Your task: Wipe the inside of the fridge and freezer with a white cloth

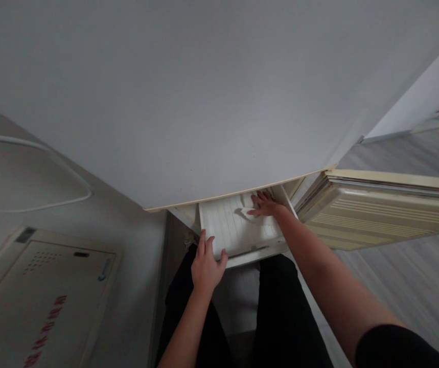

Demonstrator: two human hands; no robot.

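Observation:
I look steeply down the white front of a fridge (pixel 204 102). A white ribbed drawer (pixel 229 227) is pulled out at its base. My left hand (pixel 206 266) grips the drawer's front left corner, fingers over the rim. My right hand (pixel 264 204) reaches into the drawer's back right and presses flat on a small white cloth (pixel 247 211) lying on the ribbed floor. My legs in black trousers (pixel 280 306) stand just below the drawer.
The cream fridge door (pixel 376 209) stands swung open to the right, its ribbed inner side showing. A flat beige panel with red lettering (pixel 39 301) is set in the wall at the lower left. Grey wood-look floor (pixel 414 286) spreads to the right.

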